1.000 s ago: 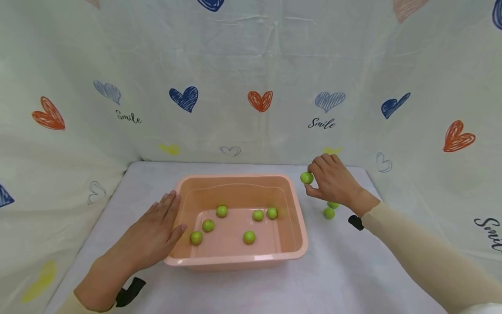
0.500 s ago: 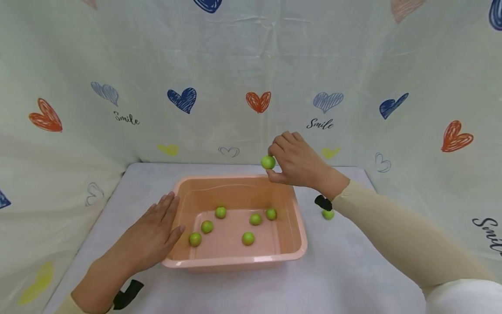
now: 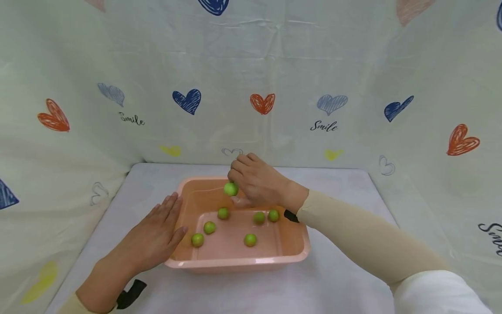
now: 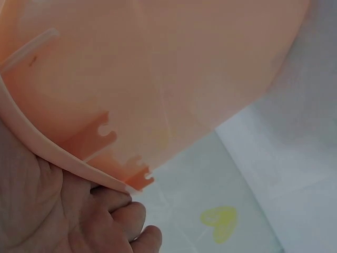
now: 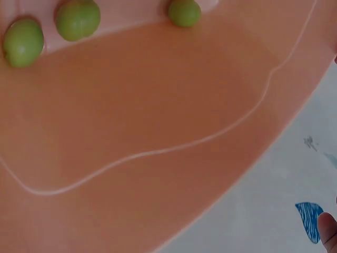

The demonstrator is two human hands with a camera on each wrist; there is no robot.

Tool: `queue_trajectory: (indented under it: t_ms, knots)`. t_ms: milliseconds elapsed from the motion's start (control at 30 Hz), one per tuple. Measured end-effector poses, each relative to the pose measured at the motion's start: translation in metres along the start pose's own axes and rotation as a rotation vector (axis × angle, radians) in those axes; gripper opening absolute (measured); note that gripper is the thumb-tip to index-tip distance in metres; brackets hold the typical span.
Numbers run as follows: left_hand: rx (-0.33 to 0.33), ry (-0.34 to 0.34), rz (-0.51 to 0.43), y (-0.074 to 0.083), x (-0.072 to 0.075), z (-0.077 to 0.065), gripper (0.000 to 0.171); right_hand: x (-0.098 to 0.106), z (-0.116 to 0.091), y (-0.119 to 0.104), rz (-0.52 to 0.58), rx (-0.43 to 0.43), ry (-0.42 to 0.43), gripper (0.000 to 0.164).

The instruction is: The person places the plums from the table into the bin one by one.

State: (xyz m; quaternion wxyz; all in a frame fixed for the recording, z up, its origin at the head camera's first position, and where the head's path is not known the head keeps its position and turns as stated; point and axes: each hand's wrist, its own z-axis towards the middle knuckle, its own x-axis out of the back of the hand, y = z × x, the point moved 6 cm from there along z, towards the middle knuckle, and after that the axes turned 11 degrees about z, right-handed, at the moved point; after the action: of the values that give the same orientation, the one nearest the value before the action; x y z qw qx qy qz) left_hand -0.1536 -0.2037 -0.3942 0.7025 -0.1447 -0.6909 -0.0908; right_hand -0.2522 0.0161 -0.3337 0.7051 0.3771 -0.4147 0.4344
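Note:
A pink plastic basin (image 3: 237, 264) stands on the table, with several small round green fruits (image 3: 250, 240) scattered over its floor. My left hand (image 3: 150, 235) rests on the basin's left rim, fingers straight. In the left wrist view, the palm (image 4: 31, 205) lies against the rim, beside the basin's outer wall (image 4: 174, 68). Above the rear part of the basin, my right hand (image 3: 260, 183) pinches one green fruit (image 3: 230, 189) between thumb and fingers. That fruit is out of sight in the right wrist view, where one fingertip (image 5: 327, 232) shows at the edge.
A white cloth covers the table (image 3: 337, 279). Behind it and at the sides hangs a pale curtain (image 3: 290, 78) printed with hearts and the word "Smile". The right forearm (image 3: 353, 235) crosses over the basin's right rim and hides part of the table there.
My right hand has carried the pinched fruit leftward from the table's right side to over the basin. Fruits seen on the table at right are now hidden behind the arm. The left hand stays put.

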Motion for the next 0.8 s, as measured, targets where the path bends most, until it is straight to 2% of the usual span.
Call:
queue_trajectory:
  t_ms: [133,233,367,567,800]
  knots:
    - [0.011,-0.021,-0.006,0.001,-0.001,0.001,0.080,-0.019,-0.001,-0.014,-0.018,0.034,-0.130,0.049]
    - [0.014,-0.032,0.002,0.001,-0.001,0.001,0.081,-0.031,-0.002,-0.022,-0.011,0.052,-0.189,0.047]
    - [0.005,-0.009,0.010,0.001,0.000,0.002,0.080,-0.041,-0.002,-0.029,0.022,0.059,-0.210,0.037]
    - [0.000,-0.005,0.011,0.002,0.001,0.003,0.080,-0.057,-0.006,-0.034,-0.002,0.063,-0.285,0.039]
    - [0.002,-0.006,0.009,0.002,-0.001,0.003,0.080,-0.062,-0.006,-0.035,-0.004,0.051,-0.301,0.037]
